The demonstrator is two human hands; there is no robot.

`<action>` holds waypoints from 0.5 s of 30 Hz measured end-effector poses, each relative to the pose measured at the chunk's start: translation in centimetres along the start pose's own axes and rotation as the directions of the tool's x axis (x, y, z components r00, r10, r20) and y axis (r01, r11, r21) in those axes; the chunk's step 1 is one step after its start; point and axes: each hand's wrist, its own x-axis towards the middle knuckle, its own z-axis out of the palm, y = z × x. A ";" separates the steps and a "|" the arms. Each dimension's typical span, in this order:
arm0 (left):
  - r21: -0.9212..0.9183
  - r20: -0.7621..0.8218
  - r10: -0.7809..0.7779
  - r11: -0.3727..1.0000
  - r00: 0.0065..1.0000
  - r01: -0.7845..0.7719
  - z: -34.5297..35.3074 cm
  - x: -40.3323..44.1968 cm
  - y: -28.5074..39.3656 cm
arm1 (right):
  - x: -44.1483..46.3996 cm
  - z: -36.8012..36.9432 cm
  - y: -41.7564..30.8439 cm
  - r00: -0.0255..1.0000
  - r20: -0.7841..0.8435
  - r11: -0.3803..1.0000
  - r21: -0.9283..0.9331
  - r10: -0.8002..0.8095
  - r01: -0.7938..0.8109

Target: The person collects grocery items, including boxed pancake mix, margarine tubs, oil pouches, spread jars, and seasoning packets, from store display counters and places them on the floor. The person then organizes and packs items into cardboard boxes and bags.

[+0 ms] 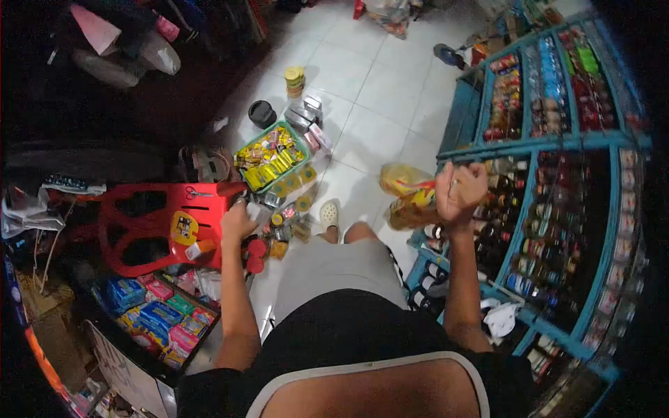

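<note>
My left hand (238,221) is at the right edge of a red plastic chair (150,188), its fingers closed beside a pale, see-through item; what they grip is too unclear to name. Raised in front of the blue shelf, my right hand (461,191) has its fingers curled in, and anything inside them is hidden. On the chair lie scissors (199,194), a yellow item (184,228) and an orange and white item (199,249). A green basket (309,155) of small yellow packets stands on the floor beyond my left hand.
Blue shelves (529,148) full of bottles and jars line the right side. Plastic bags (405,179) lie on the tiled floor (376,90) before them. Around the basket stand a black container (262,113), yellow tubs (295,81) and jars. Colourful packs (164,317) fill a box at the lower left.
</note>
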 end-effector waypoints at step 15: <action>-0.406 -0.036 -0.497 0.800 0.867 0.442 4.5 28.1 14.2 | 13.9 39.7 24.6 0.972 0.158 0.904 0.416 -0.177 0.097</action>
